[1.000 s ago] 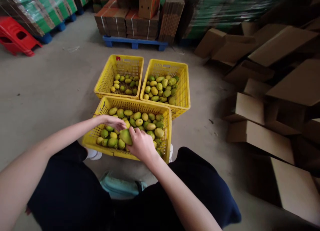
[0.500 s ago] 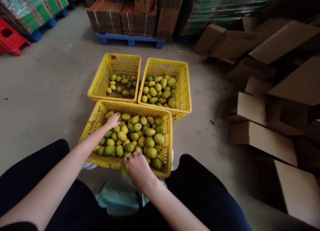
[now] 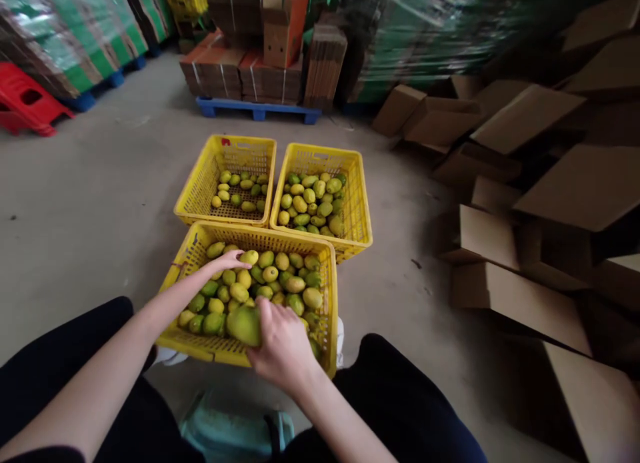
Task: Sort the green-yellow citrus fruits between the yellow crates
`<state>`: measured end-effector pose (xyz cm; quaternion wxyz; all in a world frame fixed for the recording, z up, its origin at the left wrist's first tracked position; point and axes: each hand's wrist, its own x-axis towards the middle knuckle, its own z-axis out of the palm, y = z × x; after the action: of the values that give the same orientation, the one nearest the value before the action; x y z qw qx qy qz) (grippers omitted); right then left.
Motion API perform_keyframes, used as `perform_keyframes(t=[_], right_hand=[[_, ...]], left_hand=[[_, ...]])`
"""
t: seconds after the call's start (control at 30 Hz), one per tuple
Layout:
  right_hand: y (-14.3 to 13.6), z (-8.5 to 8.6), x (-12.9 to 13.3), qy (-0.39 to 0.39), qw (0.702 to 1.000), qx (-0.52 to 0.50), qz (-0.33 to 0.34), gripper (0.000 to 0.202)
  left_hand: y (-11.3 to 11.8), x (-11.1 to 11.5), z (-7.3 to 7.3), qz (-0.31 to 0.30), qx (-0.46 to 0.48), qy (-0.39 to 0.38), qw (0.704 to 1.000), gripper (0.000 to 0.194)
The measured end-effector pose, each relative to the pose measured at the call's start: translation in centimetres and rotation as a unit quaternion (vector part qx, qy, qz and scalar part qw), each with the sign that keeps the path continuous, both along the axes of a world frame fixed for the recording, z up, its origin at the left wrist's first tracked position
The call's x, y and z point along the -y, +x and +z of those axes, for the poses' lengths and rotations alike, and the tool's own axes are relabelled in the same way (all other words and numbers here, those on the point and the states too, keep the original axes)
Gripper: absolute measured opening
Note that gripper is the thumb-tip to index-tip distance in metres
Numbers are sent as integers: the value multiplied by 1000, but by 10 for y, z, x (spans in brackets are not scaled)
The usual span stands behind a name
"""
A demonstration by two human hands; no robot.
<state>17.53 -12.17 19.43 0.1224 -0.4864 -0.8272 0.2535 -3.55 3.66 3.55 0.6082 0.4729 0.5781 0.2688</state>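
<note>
Three yellow plastic crates of green-yellow mangoes stand on the concrete floor. The near crate [image 3: 200, 246] sits between my knees and is full. My right hand [image 3: 280, 343] grips a large green mango [image 3: 244, 324] over the crate's near side. My left hand [image 3: 227, 259] rests palm down on the mangoes at the crate's far left, fingers spread, and I cannot tell whether it holds one. Beyond it stand the far left crate [image 3: 200, 186], partly filled, and the far right crate [image 3: 357, 196], fuller.
Flattened and folded cardboard boxes [image 3: 525, 183] pile up on the right. Stacked cartons on a blue pallet [image 3: 257, 109] stand behind the crates. A red plastic stool [image 3: 27, 103] lies at the far left. A pale teal stool [image 3: 230, 433] shows between my legs.
My right hand has come back from the crate's near rim over the fruit, with the large mango now showing in its grip. My left hand stayed on the far left fruit. The view tilted down.
</note>
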Motion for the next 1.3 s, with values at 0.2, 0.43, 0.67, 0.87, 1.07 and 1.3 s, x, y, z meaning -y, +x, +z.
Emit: perform_keyframes(t=[0.2, 0.43, 0.67, 0.87, 1.07, 1.3], right_hand=[[16, 33, -28, 7, 914, -337, -226, 46], [20, 47, -42, -151, 742, -610, -235, 44], [15, 42, -39, -193, 694, -650, -244, 43], [16, 37, -41, -126, 769, -570, -261, 64], [11, 30, -31, 189, 927, -275, -174, 45], [-1, 27, -28, 222, 898, -331, -186, 61]], left_hand=[[-14, 8, 114, -27, 42, 32, 998, 55], [-15, 66, 212, 72, 344, 31, 936, 49], [7, 109, 202, 155, 422, -43, 892, 50], [14, 114, 188, 128, 230, 169, 950, 64], [12, 119, 192, 60, 145, 258, 953, 59], [18, 116, 192, 104, 173, 217, 955, 56]])
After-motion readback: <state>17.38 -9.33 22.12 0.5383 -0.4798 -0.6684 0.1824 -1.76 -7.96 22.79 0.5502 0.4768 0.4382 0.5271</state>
